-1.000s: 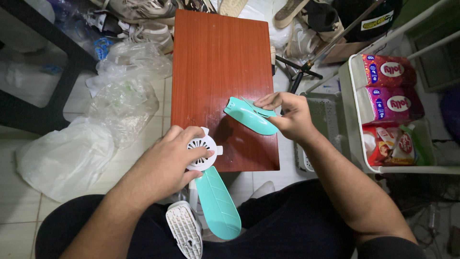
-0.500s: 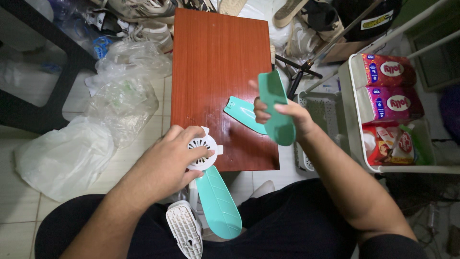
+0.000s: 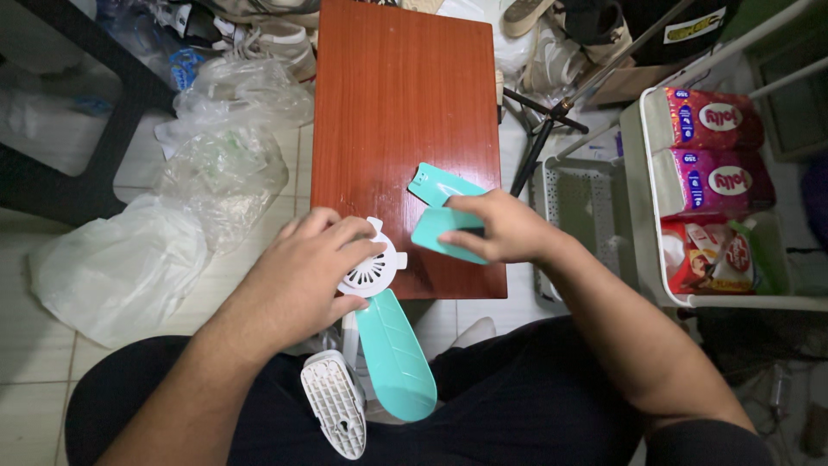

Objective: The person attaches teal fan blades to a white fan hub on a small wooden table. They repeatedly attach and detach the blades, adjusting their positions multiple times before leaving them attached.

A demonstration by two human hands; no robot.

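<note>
One reddish-brown wooden table top (image 3: 401, 112) fills the middle of the view, standing on a pale tiled floor (image 3: 34, 380) in a cluttered room. To its left lie several clear and white plastic bags (image 3: 172, 216), at least three; beyond its far edge sit a heap of shoes (image 3: 267, 43), too tangled to count. On the right stands one white wire rack (image 3: 642, 198) holding two pink-and-purple packets (image 3: 716, 151) and some red packets below them, and beside it one white perforated basket (image 3: 578, 203) and a dark tripod leg (image 3: 539, 142). There are three mint-green fan blades. One attached blade (image 3: 392, 358) hangs off the near edge of the table, fixed to a single white round fan hub (image 3: 373, 267) that rests at the table's near left corner. The left hand (image 3: 302, 276) is curled over that hub, fingers grasping its rim. One loose blade (image 3: 444, 184) lies flat on the wood just past the right hand (image 3: 504, 229). That hand grips a held blade (image 3: 440, 231), fingers closed over its top, with the blade's end close beside the hub. One white ribbed fan base (image 3: 335, 414) lies in the lap, below the hub.
</note>
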